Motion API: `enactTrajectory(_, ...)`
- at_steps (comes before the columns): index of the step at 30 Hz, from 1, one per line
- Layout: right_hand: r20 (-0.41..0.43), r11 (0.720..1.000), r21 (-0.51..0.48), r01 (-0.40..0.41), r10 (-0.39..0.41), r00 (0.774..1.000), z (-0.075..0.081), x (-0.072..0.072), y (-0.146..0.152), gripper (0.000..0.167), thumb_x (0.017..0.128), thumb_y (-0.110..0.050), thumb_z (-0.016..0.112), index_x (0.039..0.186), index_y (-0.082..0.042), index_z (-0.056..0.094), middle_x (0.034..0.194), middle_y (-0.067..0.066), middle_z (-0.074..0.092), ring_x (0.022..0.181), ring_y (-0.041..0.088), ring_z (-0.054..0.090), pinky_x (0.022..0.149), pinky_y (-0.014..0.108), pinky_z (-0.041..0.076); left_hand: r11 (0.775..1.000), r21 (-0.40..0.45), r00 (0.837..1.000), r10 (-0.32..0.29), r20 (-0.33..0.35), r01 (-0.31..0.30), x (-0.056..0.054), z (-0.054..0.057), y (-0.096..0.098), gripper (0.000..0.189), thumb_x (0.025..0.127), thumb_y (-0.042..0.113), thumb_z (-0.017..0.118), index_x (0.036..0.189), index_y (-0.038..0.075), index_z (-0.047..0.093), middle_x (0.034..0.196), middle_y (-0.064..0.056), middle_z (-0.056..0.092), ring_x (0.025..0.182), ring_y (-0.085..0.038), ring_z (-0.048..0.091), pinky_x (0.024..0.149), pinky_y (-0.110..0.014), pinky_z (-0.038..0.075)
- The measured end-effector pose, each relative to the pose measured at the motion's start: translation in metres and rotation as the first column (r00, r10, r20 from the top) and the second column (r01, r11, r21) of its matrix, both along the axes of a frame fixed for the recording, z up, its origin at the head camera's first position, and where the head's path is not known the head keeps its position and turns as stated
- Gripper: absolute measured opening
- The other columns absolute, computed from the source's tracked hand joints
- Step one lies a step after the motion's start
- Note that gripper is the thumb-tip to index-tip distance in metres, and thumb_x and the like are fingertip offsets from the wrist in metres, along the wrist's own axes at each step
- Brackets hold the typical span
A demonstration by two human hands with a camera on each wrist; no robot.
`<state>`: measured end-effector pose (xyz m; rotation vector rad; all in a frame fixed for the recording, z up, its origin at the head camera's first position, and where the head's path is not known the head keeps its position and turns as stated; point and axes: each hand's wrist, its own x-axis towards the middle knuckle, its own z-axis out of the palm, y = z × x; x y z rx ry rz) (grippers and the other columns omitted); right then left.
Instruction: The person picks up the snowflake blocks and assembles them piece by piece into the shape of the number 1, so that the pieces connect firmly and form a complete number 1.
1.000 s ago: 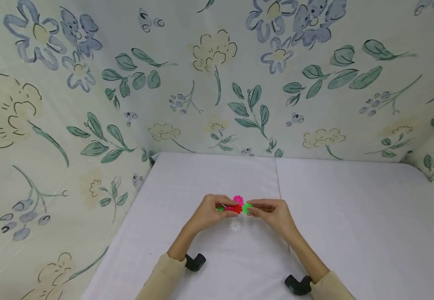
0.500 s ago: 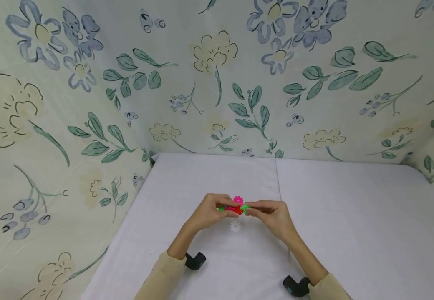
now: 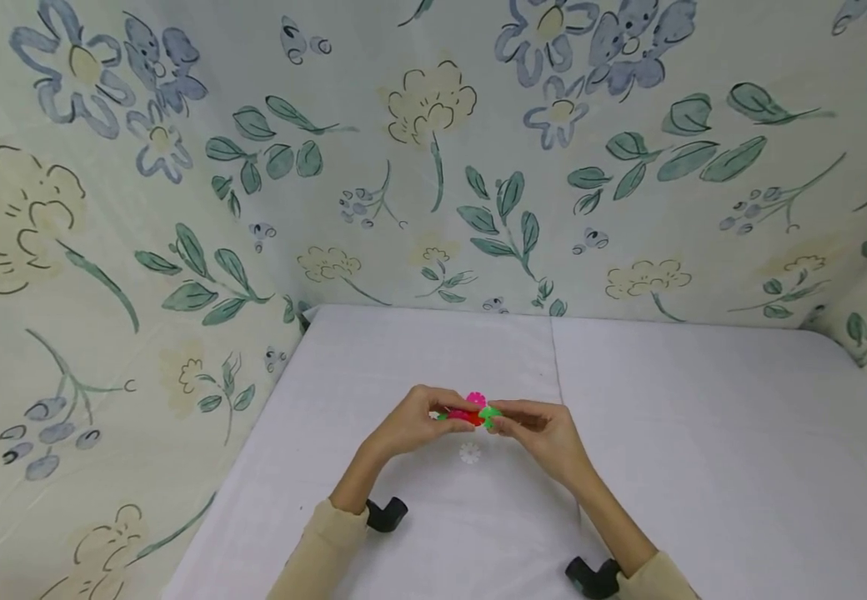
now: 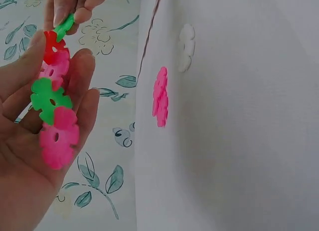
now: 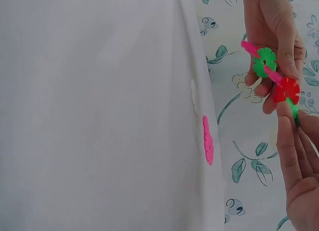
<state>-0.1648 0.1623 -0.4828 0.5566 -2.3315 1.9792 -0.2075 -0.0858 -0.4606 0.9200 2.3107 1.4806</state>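
Observation:
My left hand (image 3: 411, 427) holds a chain of notched, flower-shaped plastic discs between thumb and fingers. Along the chain are a pink disc (image 4: 60, 147), a green disc (image 4: 44, 107), another pink disc (image 4: 61, 65) and a red disc (image 4: 51, 49) at the far end. My right hand (image 3: 549, 433) pinches a second green disc (image 5: 292, 110) against the red one's edge; whether their slots interlock, I cannot tell. Below the hands, a loose white disc (image 3: 469, 452) and a loose pink piece (image 3: 475, 398) lie on the cloth.
A white cloth (image 3: 704, 433) with a crease covers the table. Floral fabric (image 3: 433, 183) hangs behind it and on the left. Black wrist mounts (image 3: 388, 515) stick out near both sleeves.
The right hand has moved slightly left, bringing its green disc up to the red disc. The left hand stays nearly in place with the chain. The loose pieces have not moved.

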Motion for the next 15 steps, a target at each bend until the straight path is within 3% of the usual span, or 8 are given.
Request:
enactTrajectory(5,0.089,0.999,-0.048,0.007,-0.002,0.996,0.0,0.002,-0.002,0.031,0.095,-0.002,0.072,0.125,0.008,0.069,0.11,0.031,0.074,0.083,0.015,0.079,0.079,0.043,0.063,1.0,-0.026,0.997,0.011,-0.082,-0.013,0.002,-0.002,0.001,0.034,0.091,0.018,0.081,0.123,0.008,0.075,0.117,-0.002,0.078,0.107,-0.015,0.07,0.089,-0.028,0.057)
enactTrajectory(11,0.257,0.99,-0.103,0.1,-0.07,0.964,-0.003,0.003,-0.007,0.034,0.095,-0.007,0.074,0.124,0.009,0.069,0.105,0.024,0.077,0.079,0.013,0.078,0.078,0.035,0.064,0.996,-0.011,0.975,0.083,-0.207,-0.087,0.006,-0.011,0.012,0.039,0.085,0.018,0.086,0.121,0.007,0.077,0.111,-0.003,0.078,0.097,-0.017,0.072,0.083,-0.025,0.059)
enactTrajectory(15,0.303,0.984,-0.126,0.125,-0.081,0.949,-0.006,0.003,-0.01,0.035,0.094,-0.008,0.075,0.124,0.009,0.069,0.102,0.018,0.078,0.08,0.016,0.079,0.078,0.035,0.065,0.991,0.046,0.976,0.131,-0.171,-0.125,0.009,-0.013,0.015,0.033,0.083,0.013,0.086,0.114,0.006,0.08,0.107,-0.004,0.079,0.094,-0.019,0.071,0.08,-0.024,0.059)
